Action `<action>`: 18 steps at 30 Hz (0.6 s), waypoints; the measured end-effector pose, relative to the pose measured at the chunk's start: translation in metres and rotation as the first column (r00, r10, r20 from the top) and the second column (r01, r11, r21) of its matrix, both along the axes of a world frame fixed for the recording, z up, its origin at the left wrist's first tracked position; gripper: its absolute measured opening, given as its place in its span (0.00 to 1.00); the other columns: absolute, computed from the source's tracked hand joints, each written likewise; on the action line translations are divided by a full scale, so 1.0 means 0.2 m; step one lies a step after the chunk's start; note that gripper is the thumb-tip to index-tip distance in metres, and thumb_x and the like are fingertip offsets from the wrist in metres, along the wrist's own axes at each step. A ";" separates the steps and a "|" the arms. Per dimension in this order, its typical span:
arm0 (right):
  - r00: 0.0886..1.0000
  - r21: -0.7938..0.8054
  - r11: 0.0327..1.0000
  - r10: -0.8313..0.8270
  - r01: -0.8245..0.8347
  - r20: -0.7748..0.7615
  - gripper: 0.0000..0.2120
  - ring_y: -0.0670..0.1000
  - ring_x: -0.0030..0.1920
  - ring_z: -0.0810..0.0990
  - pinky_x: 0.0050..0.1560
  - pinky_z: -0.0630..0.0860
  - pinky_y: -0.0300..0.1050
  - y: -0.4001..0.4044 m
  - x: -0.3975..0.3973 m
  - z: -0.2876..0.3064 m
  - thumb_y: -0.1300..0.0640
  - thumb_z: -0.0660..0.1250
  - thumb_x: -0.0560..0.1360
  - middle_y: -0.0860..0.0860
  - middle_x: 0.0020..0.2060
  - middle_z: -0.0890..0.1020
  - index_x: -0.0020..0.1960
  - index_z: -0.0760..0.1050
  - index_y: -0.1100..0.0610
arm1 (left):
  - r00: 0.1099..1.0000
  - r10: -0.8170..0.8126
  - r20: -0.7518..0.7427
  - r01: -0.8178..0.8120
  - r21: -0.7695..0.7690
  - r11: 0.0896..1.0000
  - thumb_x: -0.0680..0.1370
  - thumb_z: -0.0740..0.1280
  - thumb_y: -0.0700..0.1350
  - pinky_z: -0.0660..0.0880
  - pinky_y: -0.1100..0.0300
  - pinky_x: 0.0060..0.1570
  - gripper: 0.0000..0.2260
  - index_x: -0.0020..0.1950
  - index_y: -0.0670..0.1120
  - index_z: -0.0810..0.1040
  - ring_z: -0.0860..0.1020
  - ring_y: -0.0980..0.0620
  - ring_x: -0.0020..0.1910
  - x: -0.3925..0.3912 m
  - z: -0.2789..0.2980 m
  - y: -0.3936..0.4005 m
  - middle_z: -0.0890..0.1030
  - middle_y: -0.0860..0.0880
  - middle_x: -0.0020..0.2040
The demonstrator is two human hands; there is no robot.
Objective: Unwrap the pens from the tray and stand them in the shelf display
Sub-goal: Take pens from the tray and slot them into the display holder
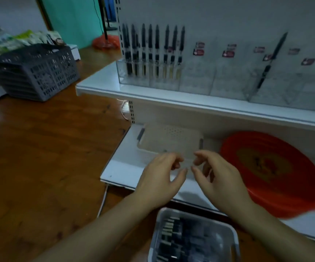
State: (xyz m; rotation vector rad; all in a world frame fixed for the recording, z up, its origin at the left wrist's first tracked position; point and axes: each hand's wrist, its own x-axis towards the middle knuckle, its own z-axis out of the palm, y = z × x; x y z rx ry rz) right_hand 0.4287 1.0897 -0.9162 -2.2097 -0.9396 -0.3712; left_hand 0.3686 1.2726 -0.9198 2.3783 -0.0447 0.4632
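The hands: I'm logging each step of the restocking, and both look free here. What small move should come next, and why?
Probably lower one hand to the metal tray and take a wrapped pen. The left hand and right hand seem to hold no pen, though the blur may hide clear wrap. Wrapped pens remain in the tray, and most display compartments stand empty.

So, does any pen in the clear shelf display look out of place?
Yes. One black pen leans diagonally, alone in a right-hand compartment of the clear display. The pens at the left stand upright in a neat row.
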 end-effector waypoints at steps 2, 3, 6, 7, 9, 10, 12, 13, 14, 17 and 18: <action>0.997 -0.102 0.995 0.001 -0.009 -0.083 0.18 0.42 0.41 0.76 0.40 0.76 0.42 -0.08 -0.04 -0.16 0.49 0.68 0.79 0.40 0.50 0.78 0.67 0.73 0.48 | 0.994 -0.058 -0.094 0.062 0.037 0.997 0.80 0.65 0.53 0.73 0.63 0.53 0.13 0.64 0.52 0.75 0.74 0.60 0.52 -0.04 -0.12 -0.04 0.78 0.56 0.53; 0.993 -0.152 0.988 0.005 -0.023 -0.116 0.18 0.42 0.41 0.76 0.41 0.75 0.42 -0.12 -0.06 -0.23 0.47 0.66 0.79 0.39 0.51 0.78 0.68 0.73 0.48 | 0.986 -0.083 -0.142 0.090 0.046 0.995 0.81 0.65 0.53 0.73 0.63 0.54 0.14 0.65 0.52 0.74 0.74 0.60 0.53 -0.06 -0.18 -0.05 0.77 0.56 0.55; 0.981 -0.286 0.954 0.040 -0.094 -0.190 0.20 0.39 0.44 0.73 0.45 0.72 0.38 -0.20 -0.09 -0.39 0.45 0.64 0.78 0.41 0.52 0.79 0.68 0.73 0.48 | 0.945 -0.162 -0.284 0.190 0.074 0.979 0.80 0.64 0.54 0.74 0.60 0.56 0.15 0.66 0.52 0.73 0.74 0.59 0.56 -0.12 -0.33 -0.08 0.77 0.55 0.58; 0.973 -0.328 0.936 0.053 -0.127 -0.226 0.21 0.39 0.47 0.74 0.47 0.72 0.39 -0.22 -0.10 -0.44 0.45 0.64 0.77 0.42 0.54 0.79 0.69 0.72 0.48 | 0.925 -0.188 -0.329 0.225 0.077 0.971 0.80 0.64 0.55 0.74 0.58 0.56 0.15 0.65 0.52 0.73 0.74 0.58 0.57 -0.14 -0.37 -0.09 0.76 0.55 0.59; 0.960 -0.393 0.902 0.073 -0.180 -0.271 0.21 0.46 0.54 0.77 0.52 0.75 0.43 -0.26 -0.11 -0.52 0.45 0.64 0.78 0.45 0.56 0.79 0.70 0.71 0.48 | 0.880 -0.228 -0.417 0.284 0.076 0.956 0.79 0.64 0.55 0.75 0.56 0.55 0.15 0.65 0.53 0.72 0.74 0.56 0.57 -0.18 -0.44 -0.10 0.76 0.54 0.59; 0.956 -0.427 0.883 0.075 -0.197 -0.285 0.21 0.48 0.56 0.77 0.54 0.76 0.45 -0.28 -0.12 -0.56 0.45 0.63 0.78 0.46 0.57 0.80 0.69 0.71 0.49 | 0.859 -0.240 -0.452 0.306 0.079 0.949 0.79 0.64 0.55 0.75 0.55 0.55 0.15 0.64 0.54 0.72 0.74 0.56 0.57 -0.19 -0.47 -0.11 0.76 0.54 0.59; 0.947 -0.511 0.827 0.072 -0.232 -0.313 0.21 0.50 0.59 0.77 0.56 0.76 0.46 -0.32 -0.15 -0.62 0.43 0.59 0.77 0.47 0.58 0.79 0.67 0.72 0.49 | 0.815 -0.255 -0.520 0.341 0.076 0.937 0.80 0.64 0.54 0.75 0.54 0.57 0.15 0.65 0.55 0.71 0.75 0.55 0.59 -0.22 -0.53 -0.12 0.76 0.54 0.61; 0.943 -0.565 0.785 0.068 -0.252 -0.325 0.21 0.50 0.60 0.76 0.56 0.75 0.47 -0.33 -0.16 -0.64 0.42 0.57 0.77 0.47 0.58 0.78 0.65 0.73 0.49 | 0.790 -0.259 -0.555 0.355 0.071 0.932 0.80 0.64 0.54 0.75 0.54 0.57 0.15 0.66 0.55 0.70 0.75 0.53 0.60 -0.23 -0.55 -0.14 0.76 0.53 0.62; 0.938 -0.620 0.734 0.065 -0.277 -0.341 0.21 0.51 0.60 0.75 0.56 0.74 0.48 -0.34 -0.18 -0.66 0.41 0.56 0.77 0.47 0.58 0.77 0.64 0.73 0.50 | 0.767 -0.259 -0.587 0.370 0.075 0.926 0.80 0.64 0.53 0.75 0.55 0.57 0.16 0.67 0.54 0.70 0.76 0.52 0.60 -0.24 -0.58 -0.15 0.76 0.52 0.64; 0.923 -0.715 0.609 0.077 -0.342 -0.376 0.17 0.53 0.59 0.75 0.55 0.73 0.49 -0.36 -0.23 -0.70 0.42 0.62 0.77 0.50 0.56 0.77 0.59 0.73 0.52 | 0.685 -0.262 -0.680 0.421 0.076 0.904 0.82 0.63 0.52 0.74 0.55 0.59 0.19 0.72 0.53 0.67 0.75 0.50 0.62 -0.26 -0.63 -0.18 0.74 0.51 0.68; 0.917 -0.732 0.577 0.078 -0.362 -0.392 0.17 0.54 0.59 0.75 0.55 0.72 0.48 -0.36 -0.24 -0.71 0.43 0.63 0.77 0.51 0.57 0.76 0.59 0.73 0.53 | 0.663 -0.274 -0.696 0.436 0.062 0.898 0.82 0.63 0.53 0.74 0.54 0.61 0.19 0.73 0.53 0.67 0.75 0.49 0.63 -0.27 -0.65 -0.19 0.73 0.50 0.69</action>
